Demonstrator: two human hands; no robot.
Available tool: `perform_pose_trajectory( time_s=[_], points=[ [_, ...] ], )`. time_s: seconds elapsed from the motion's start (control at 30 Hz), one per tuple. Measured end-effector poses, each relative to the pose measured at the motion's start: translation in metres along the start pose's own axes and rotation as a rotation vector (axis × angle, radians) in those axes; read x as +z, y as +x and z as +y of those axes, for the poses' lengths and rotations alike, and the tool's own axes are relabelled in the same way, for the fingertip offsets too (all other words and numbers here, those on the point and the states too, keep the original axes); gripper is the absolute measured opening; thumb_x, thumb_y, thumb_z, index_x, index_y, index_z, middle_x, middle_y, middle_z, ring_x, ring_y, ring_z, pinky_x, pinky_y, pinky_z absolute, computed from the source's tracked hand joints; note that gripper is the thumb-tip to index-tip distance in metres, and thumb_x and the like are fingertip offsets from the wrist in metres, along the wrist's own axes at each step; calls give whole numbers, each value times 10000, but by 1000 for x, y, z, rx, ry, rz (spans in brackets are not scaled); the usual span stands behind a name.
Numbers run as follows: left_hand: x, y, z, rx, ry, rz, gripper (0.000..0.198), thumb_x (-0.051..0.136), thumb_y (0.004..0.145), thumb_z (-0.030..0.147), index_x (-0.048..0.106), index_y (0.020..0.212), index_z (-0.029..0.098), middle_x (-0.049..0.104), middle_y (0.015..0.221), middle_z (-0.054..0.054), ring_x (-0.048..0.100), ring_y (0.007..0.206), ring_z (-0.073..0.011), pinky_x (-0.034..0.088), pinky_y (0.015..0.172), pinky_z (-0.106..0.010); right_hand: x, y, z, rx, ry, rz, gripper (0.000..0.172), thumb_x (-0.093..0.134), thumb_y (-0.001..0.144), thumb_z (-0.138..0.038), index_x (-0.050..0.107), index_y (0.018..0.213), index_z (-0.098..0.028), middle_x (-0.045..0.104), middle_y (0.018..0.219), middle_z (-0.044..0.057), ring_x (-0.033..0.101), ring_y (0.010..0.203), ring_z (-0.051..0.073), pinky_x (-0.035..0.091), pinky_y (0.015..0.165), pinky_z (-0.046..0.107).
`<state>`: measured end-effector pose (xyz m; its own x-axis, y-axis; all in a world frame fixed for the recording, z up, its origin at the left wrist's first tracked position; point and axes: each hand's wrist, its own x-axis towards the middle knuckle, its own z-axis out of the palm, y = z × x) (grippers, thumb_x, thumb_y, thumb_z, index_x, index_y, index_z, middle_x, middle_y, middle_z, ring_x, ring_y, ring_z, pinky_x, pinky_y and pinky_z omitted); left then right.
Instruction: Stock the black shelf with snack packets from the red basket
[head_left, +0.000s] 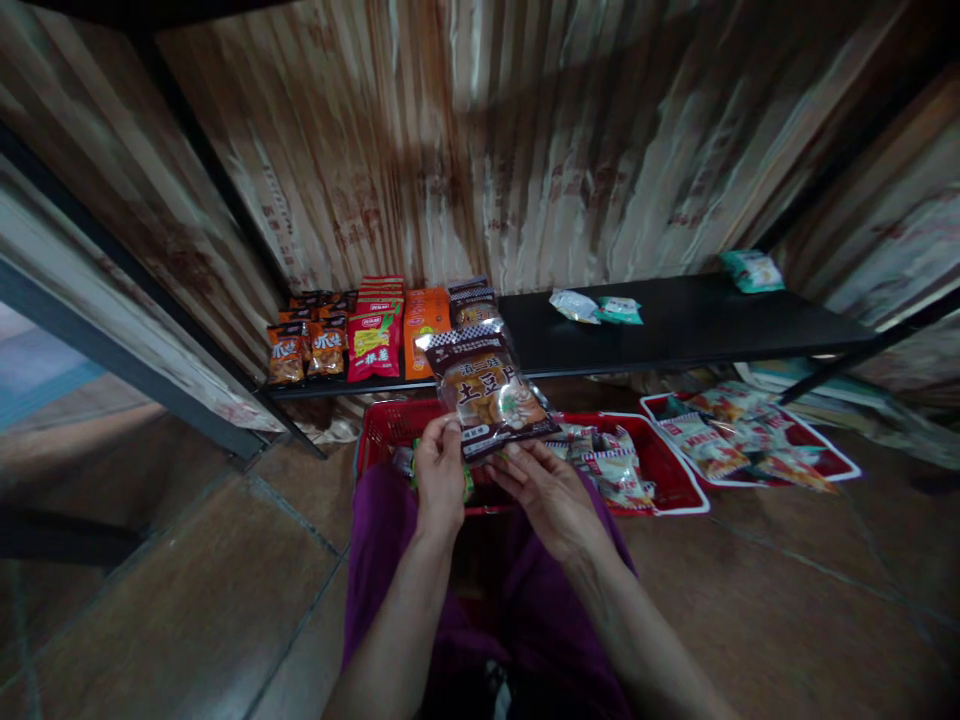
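Observation:
A dark brown snack bag (487,390) with a checkered top edge and a clear window is held up between my two hands, in front of the shelf. My left hand (441,475) pinches its lower left corner, thumb on the front. My right hand (544,490) grips the bottom edge toward the right corner, fingers partly under it. Behind the bag, similar dark bags (474,306) stand on the black shelf (675,325). Left of them are orange bags (426,325), red and yellow bags (375,340) and small black and orange bags (328,345).
Red baskets (679,480) with snack bags stand on the floor below the shelf; another red basket (844,465) is at the right. Small white and teal packets (619,310) and a teal bag (752,271) lie on the shelf. Black metal posts frame it.

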<state>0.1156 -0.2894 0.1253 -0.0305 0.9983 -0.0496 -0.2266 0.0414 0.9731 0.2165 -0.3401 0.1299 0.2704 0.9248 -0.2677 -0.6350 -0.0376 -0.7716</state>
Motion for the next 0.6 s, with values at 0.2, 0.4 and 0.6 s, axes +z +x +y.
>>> perform_pose_trajectory(
  time_s=[0.2, 0.4, 0.6],
  points=[
    [-6, -8, -2, 21, 28, -17, 236, 520, 817, 366, 606, 931, 178, 677, 874, -30, 615, 796, -153, 478, 746, -266, -2, -9, 6, -75, -8, 65, 278, 862, 501, -309, 677, 669, -187, 678, 670, -21, 643, 638, 111, 533, 623, 209],
    [-12, -11, -11, -43, -173, 3, 238, 578, 768, 361, 600, 901, 165, 669, 840, -21, 624, 795, -147, 480, 776, -280, 2, -15, 12, -69, 13, 80, 277, 880, 455, -293, 680, 617, -193, 665, 618, -35, 615, 589, 99, 518, 585, 206],
    [-10, -11, -4, -86, -240, 13, 300, 639, 708, 392, 587, 881, 152, 668, 802, -28, 636, 772, -154, 483, 768, -290, 7, -16, 9, -55, 44, 97, 284, 884, 430, -288, 677, 597, -188, 651, 596, -32, 610, 580, 100, 498, 561, 197]
  ],
)
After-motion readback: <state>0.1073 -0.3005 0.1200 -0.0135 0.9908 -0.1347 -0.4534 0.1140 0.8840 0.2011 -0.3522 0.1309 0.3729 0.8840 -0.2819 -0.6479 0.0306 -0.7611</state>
